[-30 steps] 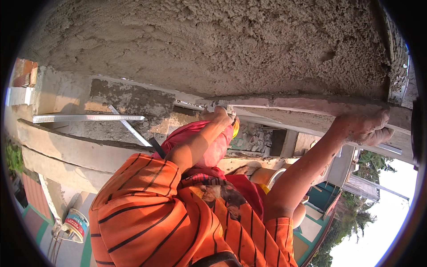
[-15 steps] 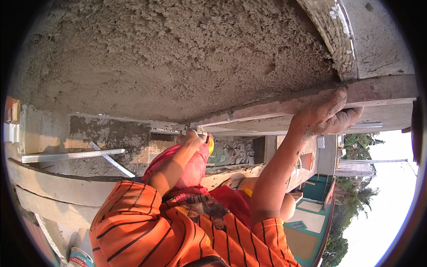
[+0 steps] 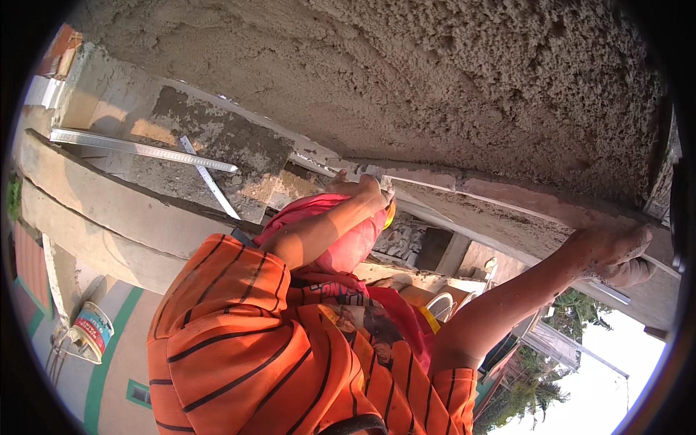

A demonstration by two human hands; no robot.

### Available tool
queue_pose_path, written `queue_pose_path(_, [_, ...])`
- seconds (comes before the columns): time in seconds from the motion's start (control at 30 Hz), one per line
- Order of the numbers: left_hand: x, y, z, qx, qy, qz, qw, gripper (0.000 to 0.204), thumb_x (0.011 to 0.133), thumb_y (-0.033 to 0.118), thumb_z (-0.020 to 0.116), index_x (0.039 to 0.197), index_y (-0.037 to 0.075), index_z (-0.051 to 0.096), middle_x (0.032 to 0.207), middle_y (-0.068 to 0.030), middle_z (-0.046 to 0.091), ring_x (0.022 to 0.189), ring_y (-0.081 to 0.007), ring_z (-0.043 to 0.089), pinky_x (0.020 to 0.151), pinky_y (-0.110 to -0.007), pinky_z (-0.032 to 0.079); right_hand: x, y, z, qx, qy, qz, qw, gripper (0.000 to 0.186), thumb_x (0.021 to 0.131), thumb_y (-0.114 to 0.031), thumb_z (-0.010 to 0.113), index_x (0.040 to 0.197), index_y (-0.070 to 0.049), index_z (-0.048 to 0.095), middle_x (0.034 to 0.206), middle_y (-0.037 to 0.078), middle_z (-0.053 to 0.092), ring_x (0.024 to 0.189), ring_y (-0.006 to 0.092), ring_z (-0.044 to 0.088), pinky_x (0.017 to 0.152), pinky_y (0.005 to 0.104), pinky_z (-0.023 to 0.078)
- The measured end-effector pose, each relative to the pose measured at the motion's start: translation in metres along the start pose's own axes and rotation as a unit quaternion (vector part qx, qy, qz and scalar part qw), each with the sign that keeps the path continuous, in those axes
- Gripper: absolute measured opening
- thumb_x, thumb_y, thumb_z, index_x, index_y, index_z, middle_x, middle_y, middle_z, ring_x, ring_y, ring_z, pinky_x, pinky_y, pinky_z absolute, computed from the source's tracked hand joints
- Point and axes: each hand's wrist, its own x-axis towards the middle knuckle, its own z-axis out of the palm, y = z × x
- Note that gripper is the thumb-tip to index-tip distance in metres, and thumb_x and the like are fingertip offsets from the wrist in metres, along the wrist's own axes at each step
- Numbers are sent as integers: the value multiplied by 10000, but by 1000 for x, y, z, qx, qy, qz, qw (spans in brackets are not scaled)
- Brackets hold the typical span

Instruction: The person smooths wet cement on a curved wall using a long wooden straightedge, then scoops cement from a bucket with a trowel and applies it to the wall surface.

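Observation:
Rough, wet grey plaster [image 3: 449, 87] spreads across the surface above my hands. Along its lower edge lies a long, straight plastering board [image 3: 507, 196], smeared with mortar and sloping down toward the right in the picture. My right hand [image 3: 616, 255] is closed around the board near its right end, fingers wrapped over the edge. My left hand [image 3: 362, 190] is bent at the wrist and grips the board near its left end, though part of its fingers is hard to see. Both arms are raised in orange striped sleeves.
Red cloth [image 3: 326, 225] bunches between my arms. To the left, a perforated metal bar [image 3: 145, 145] and a white strip [image 3: 210, 177] cross before a patchy wall. A curved concrete ledge [image 3: 109, 210] passes below them. Farther down hangs a bucket [image 3: 94, 332]. Trees [image 3: 533, 388] stand at lower right.
The whole view has tilted clockwise, so the board slopes more steeply to the right. Both hands stay on it, appearing farther right. More of the ledge and the bucket shows on the left.

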Motion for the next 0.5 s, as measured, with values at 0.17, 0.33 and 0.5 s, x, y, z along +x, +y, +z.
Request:
queue_pose_path(0.17, [58,91,-24,10,9,9,1000,355,940,368,313,1001,92,528,847,-82,556,696,-221,532,494,-303,422,-91,-27,55,108,29,43,993,468,901,-301,568,1221,23,458,1016,95,556,849,105,549,754,258,479])
queue_pose_path(0.33, [103,136,-43,9,-39,3,999,341,939,359,319,960,107,548,819,-52,540,668,-185,513,485,-273,433,-152,-37,70,116,18,197,973,610,879,-509,537,1247,-28,469,1108,9,521,865,93,486,824,232,420])
queue_pose_path(0.5, [115,127,-46,12,-69,7,998,325,950,383,357,921,125,554,795,-51,525,598,-176,492,462,-276,445,-130,-53,48,-111,-105,104,983,612,862,-377,661,1181,85,419,1035,99,440,899,169,431,824,245,325])
